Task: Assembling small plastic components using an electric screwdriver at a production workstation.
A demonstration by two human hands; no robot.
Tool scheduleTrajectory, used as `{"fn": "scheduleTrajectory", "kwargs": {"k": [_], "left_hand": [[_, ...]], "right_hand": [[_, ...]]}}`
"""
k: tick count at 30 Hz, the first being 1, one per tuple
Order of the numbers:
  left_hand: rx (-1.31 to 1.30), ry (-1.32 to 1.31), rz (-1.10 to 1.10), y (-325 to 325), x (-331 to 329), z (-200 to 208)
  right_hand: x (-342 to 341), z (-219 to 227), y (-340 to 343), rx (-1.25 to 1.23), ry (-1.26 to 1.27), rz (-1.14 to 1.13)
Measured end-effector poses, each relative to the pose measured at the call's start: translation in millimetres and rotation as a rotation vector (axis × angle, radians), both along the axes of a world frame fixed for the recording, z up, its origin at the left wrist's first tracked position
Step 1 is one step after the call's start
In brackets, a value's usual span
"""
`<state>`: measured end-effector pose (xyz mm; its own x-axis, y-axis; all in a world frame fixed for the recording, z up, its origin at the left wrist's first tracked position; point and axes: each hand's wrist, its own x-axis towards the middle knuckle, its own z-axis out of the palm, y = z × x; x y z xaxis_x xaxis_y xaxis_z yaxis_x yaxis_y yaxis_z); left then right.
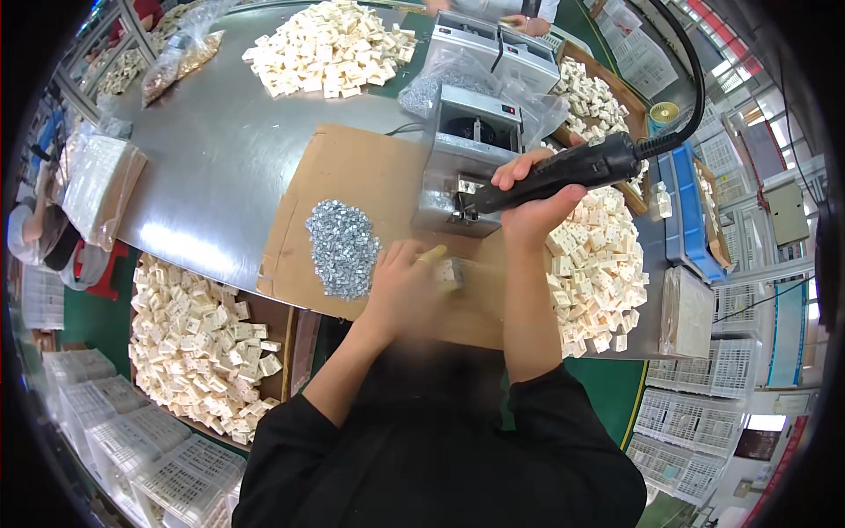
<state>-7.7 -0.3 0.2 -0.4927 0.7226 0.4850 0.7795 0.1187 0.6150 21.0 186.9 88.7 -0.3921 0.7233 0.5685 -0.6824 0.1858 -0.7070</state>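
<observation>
My right hand (541,189) is closed around a black electric screwdriver (572,172) whose cable loops up to the right. The driver's tip meets the front of a grey metal screw feeder (471,150); the tip itself is too small to make out. Lower and to the left, my left hand (405,282) is partly blurred above the cardboard sheet (352,163), with a yellow covering on one finger. Its fingers pinch a small cream plastic block (449,275), also blurred; the thumb is hard to see. Beside its fingertips lies a heap of small silvery metal pieces (341,249).
Cream plastic parts lie in a heap (598,273) at right, another heap (334,48) at the back, and a box (202,348) at lower left. A second feeder (493,44) stands behind, near another person's hand (528,25). A blue crate (695,211) is at far right.
</observation>
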Motion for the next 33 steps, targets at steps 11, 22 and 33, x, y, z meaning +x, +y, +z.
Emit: {"fn": "scheduleTrajectory", "kwargs": {"k": [11,22,33], "left_hand": [[-0.03,-0.035,-0.002,0.5,-1.9,10.3],[-0.038,-0.035,-0.017,2.4,-3.0,2.7],[-0.007,-0.088,-0.001,4.6,1.2,3.2]], "right_hand": [[11.7,1.7,-12.9,-0.007,-0.084,0.098],[46.3,-29.2,-37.3,-0.044,-0.026,0.132],[48.3,-26.9,-37.4,-0.062,0.015,0.115]]}}
